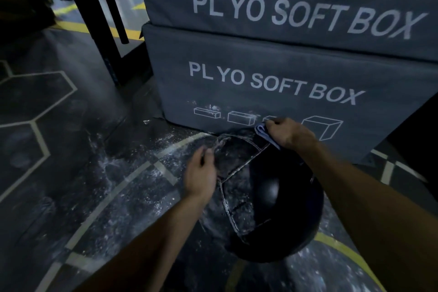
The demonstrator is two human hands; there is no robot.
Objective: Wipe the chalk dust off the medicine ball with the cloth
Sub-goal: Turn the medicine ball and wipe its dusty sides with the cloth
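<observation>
A person crouches over a black ball [267, 199] on the gym floor [78, 173], just in front of the lower of two stacked grey boxes [272, 83] printed "PL YO SOFT BOX". The right hand [288, 134] grips a pale blue cloth [264, 133], its fingers [276, 123] curled round the bunched fabric, and presses it to the far, upper edge of the ball near the box. The left hand [201, 173] rests on the ball's left flank with fingers mostly straight and holding nothing, apparently steadying it.

The wiping looks to be under way but far from finished: white chalk clings to the seams and to the panels on the left and top, while the smooth panel on the right shows dark and glossy. Chalk is also scattered over the floor to the left of the ball.

The next move would seem to call for drawing the cloth across the dusted panels toward the left hand, with firm pressure along the stitched seams, while the left hand keeps the ball from rolling, then turning it to reach the underside, which cannot be seen from here.
</observation>
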